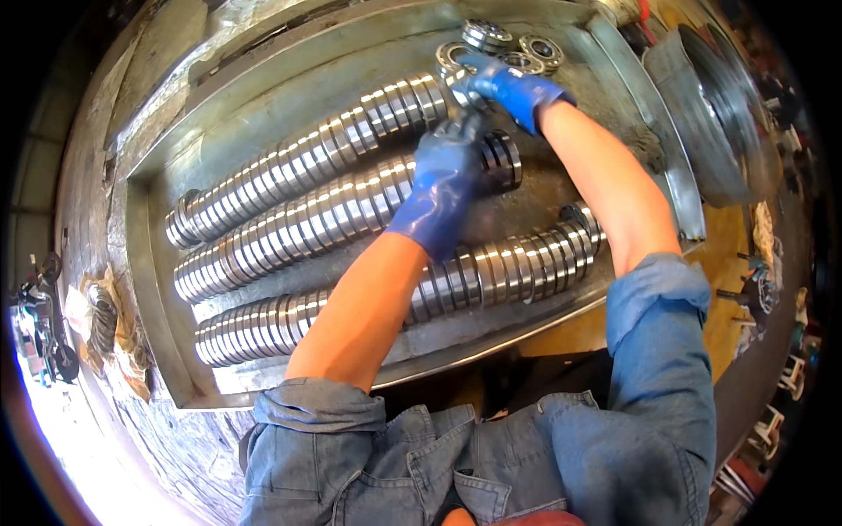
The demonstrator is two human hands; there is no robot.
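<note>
My right hand [510,86], in a blue rubber glove, is closed on a shiny steel bearing ring [457,85] at the far end of the tray. Just below it my left hand [441,167], gloved alike, lies over the right part of the middle row of bearings [307,215]. Its fingers are slightly blurred and stretched toward the right hand, with no ring visible in them. The upper row [298,158] ends close to both hands. Beyond the right fingers sit several loose bearings [487,35], some flat, some overlapping.
A shallow metal tray [158,342] with raised walls holds three rows of rings, the nearest row [526,267] passing below my left forearm. A large round metal drum [715,114] stands at the right. Torn brown paper [132,351] lies on the worn bench at the left.
</note>
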